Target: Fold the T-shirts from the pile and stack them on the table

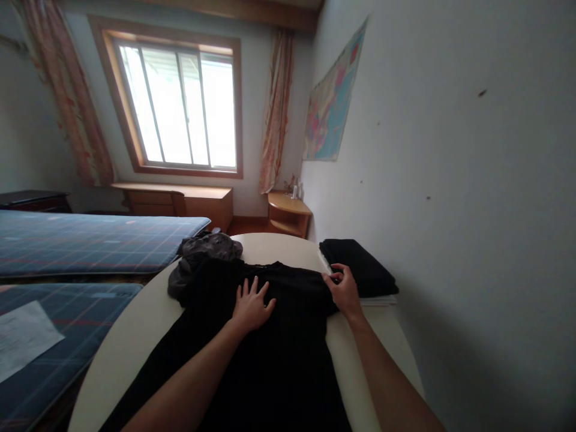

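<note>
A black short-sleeved shirt [288, 354] lies spread out over a round pale table, its neckline at the far side. My left hand [252, 305] rests flat on its upper chest with the fingers spread. At the right sleeve, my right hand [344, 291] has thumb and fingers pinched together on the cloth. Just beyond that hand sits a stack of folded black clothes [360, 264], with white layers at its lower edge. A crumpled dark grey garment [209, 246] is bunched by the shirt's left shoulder, partly under it.
The round table [121, 354] stands beside a white wall [486, 240] on the right. Blue plaid mattresses [90, 240] lie to the left, one bearing a sheet of paper [27, 336]. Behind are a wooden desk [202, 192], a corner shelf [290, 207] and a window [180, 108].
</note>
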The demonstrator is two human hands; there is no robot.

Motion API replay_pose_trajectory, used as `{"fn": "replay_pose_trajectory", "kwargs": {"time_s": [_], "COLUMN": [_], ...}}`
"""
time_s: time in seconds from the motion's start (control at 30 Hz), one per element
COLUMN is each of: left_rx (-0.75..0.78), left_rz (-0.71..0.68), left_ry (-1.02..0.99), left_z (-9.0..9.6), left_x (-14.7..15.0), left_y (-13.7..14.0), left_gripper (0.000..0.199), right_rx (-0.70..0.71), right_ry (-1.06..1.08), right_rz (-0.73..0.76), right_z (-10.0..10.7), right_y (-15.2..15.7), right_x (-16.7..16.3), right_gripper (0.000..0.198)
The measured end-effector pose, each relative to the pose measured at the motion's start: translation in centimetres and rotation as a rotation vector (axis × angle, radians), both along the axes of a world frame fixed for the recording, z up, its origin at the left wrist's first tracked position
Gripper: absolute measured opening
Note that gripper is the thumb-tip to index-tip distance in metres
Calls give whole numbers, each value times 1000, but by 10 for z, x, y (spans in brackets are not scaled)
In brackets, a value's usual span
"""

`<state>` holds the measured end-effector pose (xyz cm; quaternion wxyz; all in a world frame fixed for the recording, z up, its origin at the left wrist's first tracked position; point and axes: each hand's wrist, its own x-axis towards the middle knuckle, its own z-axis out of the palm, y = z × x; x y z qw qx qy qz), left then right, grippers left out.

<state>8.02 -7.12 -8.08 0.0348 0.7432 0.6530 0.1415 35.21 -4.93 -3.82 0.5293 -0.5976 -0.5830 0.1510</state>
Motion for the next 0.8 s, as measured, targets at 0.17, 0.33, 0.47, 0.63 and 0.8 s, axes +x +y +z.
{"fn": "replay_pose_trajectory", "kwargs": {"time_s": [0.17,0.33,0.47,0.63,0.8], "left_rx": [31,21,53,110,140], "left_rz": [-92,-226,-228,-257,-372], "left_ry": [-17,-40,-61,-122,-142], "left_z": [0,5,9,15,19], "left_x": [0,2,4,8,11], "left_y": [-4,-10,-13,-16,-19], "left_gripper": [62,56,51,50,53], "right_rx": [-5,127,62,-49,-169], "right_ry": [221,249,172,-279,-518], "right_rz": [113,232,483,487,545], "right_z": [-7,1,17,22,8], "right_y": [5,-1,-22,-41,-36], "right_x": [5,-13,-27,-11,-4], "right_gripper": [53,58,64,55,55]}}
